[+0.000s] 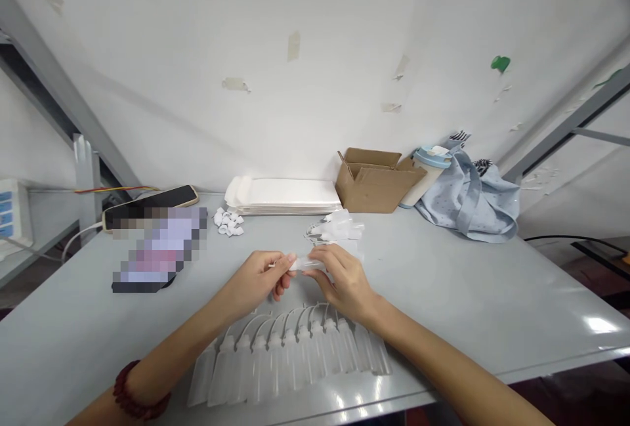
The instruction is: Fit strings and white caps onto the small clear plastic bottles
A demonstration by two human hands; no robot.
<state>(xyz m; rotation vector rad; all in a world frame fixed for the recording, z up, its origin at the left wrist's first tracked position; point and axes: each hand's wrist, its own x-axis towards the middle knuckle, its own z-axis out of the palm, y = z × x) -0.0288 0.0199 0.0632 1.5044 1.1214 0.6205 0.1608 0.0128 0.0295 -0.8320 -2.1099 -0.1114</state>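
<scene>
A small translucent plastic bottle (306,264) is held level between my two hands above the middle of the table. The fingers and thumb of my left hand (268,275) pinch its white neck end. Around the other end close the thumb and fingers of my right hand (344,278), hiding part of it. Just below my hands, a fanned row of translucent bottles (275,363) lies near the table's front edge, thin curved strips rising from their necks. Behind my right hand is a small heap of similar bottles (342,226). Several small white caps (228,221) are piled beyond my left hand.
Along the wall stand a stack of flat white boxes (293,193), an open cardboard box (377,186), a cup with a blue lid (427,176) and a light blue cloth bag (467,199). To the left lie a dark phone (152,206) and a blurred-out device (165,245).
</scene>
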